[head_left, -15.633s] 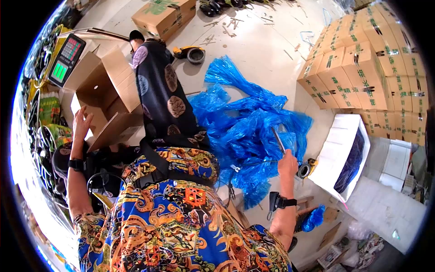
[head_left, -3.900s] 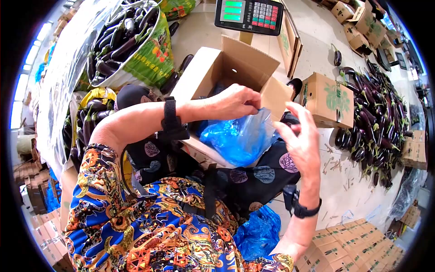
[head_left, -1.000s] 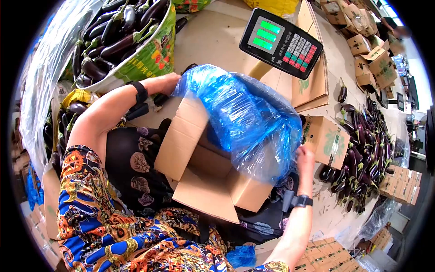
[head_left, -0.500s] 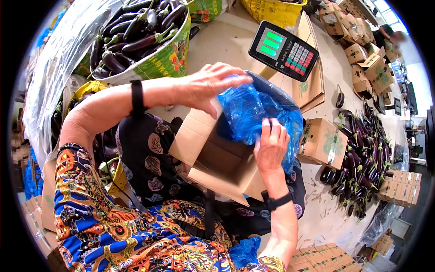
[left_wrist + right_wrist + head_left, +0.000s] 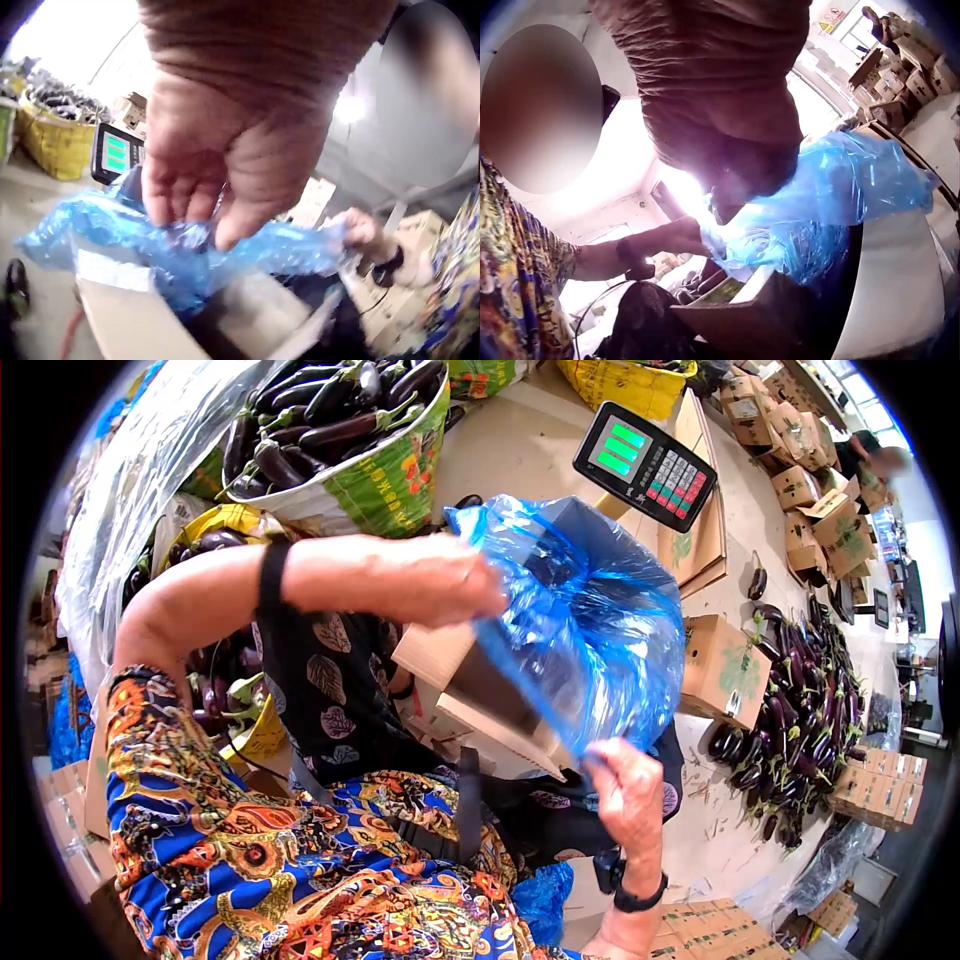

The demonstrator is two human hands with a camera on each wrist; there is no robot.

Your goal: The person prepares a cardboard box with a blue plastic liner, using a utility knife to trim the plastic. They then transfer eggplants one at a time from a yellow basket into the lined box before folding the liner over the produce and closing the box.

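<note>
A blue plastic bag (image 5: pixel 600 620) covers the far part of an open cardboard box (image 5: pixel 500 728) between the person's legs, its near edge stretched between both hands. The left hand (image 5: pixel 455 582), somewhat blurred, grips the bag's edge at the box's left side; in the left wrist view the fingers of the left hand (image 5: pixel 217 165) pinch the blue film (image 5: pixel 135 232). At the near right corner the right hand (image 5: pixel 628 790) pinches the same edge. In the right wrist view the right hand (image 5: pixel 727 165) is dark, with the bag (image 5: pixel 840 180) below its curled fingers.
A scale display (image 5: pixel 645 466) stands beyond the box, beside flat cardboard (image 5: pixel 700 550). A sack of eggplants (image 5: pixel 385 480) lies at upper left. To the right are a closed box (image 5: pixel 722 670) and a heap of eggplants (image 5: pixel 805 720). Stacked boxes fill the upper right.
The bag has gone from bunched over the box to spread wide. The right hand has moved toward the person, drawing its edge; the left hand has closed on the film.
</note>
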